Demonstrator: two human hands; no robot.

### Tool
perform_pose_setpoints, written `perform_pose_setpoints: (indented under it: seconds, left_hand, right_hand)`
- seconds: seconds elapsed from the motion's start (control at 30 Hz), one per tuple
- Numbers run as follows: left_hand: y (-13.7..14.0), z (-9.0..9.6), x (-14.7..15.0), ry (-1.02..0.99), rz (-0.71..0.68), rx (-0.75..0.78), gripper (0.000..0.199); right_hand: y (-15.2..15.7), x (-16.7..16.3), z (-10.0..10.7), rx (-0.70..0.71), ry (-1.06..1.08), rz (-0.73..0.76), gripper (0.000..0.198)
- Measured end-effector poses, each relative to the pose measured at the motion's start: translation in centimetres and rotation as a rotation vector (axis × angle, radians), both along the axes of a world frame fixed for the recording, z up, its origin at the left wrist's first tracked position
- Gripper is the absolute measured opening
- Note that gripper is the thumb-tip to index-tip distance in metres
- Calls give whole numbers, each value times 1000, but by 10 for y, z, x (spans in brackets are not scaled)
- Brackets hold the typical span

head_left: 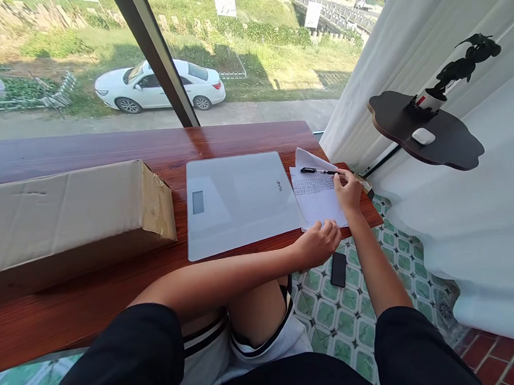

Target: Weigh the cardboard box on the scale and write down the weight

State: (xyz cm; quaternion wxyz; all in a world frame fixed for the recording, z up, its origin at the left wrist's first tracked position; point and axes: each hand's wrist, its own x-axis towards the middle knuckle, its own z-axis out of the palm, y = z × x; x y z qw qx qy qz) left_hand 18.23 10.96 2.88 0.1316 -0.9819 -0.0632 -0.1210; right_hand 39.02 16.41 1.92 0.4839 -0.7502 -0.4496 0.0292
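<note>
Paper [317, 203] under both hands, pen [319, 170] apparently touching right fingers [342, 175]

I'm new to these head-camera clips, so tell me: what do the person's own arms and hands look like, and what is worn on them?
Both arms are bare from short black sleeves down. The left hand and right hand wear no gloves; no watch, ring or bracelet shows. The fingers are uncovered.

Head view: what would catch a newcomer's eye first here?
Most striking is the pale glass scale lying flat mid-way along the wooden counter, with a long cardboard box to its left. At the counter's right end both hands are on a sheet of paper: the left hand at its near edge, the right hand beside a black pen.
</note>
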Motion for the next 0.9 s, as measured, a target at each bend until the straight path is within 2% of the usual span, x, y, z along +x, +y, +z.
perform_pose_setpoints:
  seconds: [0.23,0.43,0.67,0.73,0.9]
  left_hand:
    - [0,-2,-1,12,1,10,50]
    - [0,-1,-2,85,5,4,54]
    - [-2,-6,-5,-32,7,82,48]
    - [-1,-7,-7,-90,-33,134,47]
    - [2,-1,-19,-184,-253,216,43]
  right_hand:
    - [11,7,-16,-33,-159,72,44]
    - [16,9,-24,-67,-223,70,43]
    - [15,8,-22,17,-213,88,33]
    - [16,8,-22,26,-237,77,30]
    - [17,7,-24,15,-292,66,28]
